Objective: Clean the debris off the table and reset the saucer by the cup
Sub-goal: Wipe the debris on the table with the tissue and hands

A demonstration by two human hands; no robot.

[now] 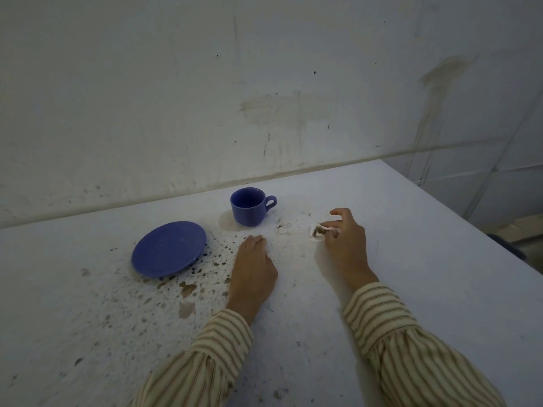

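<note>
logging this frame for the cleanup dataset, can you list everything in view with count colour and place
cup: one, blue, upright near the back of the table, handle pointing right
saucer: one, blue, on the table left of and nearer than the cup, apart from it
debris: many dark specks and brownish stains, scattered between the saucer and the left hand and toward the near left
tissue: one, white with a dark soiled patch, right of the cup
table: one, white, fills the lower frame
wall: one, whitish, smudged, behind the table
left hand: one, flat on the table, nothing held, striped sleeve
right hand: one, fingers pinching the tissue, striped sleeve
</note>
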